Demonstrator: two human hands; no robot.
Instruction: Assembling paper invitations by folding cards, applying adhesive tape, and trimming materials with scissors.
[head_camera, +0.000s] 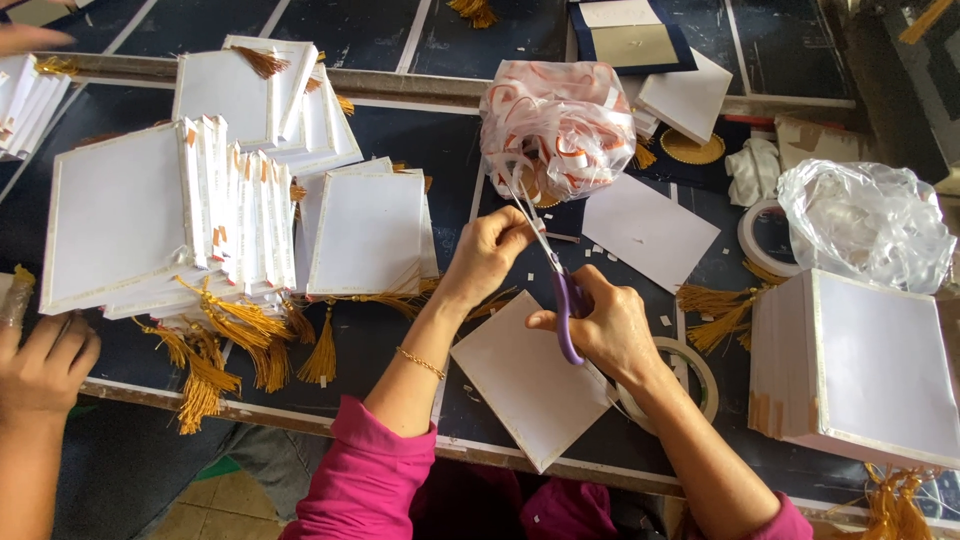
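Fingers of the right hand (605, 330) grip purple-handled scissors (545, 262), blades angled toward eleven o'clock; left hand (488, 252) pinches a thin tape strip (517, 192) at the blades.

We see a dark table (400, 140) bearing white card stacks (160, 220) left of a loose white card (525, 380), tape rolls (765, 235) to its right.

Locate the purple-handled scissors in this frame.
In the head view, centre: the scissors are in the right hand, blades toward the left hand, above a white card.
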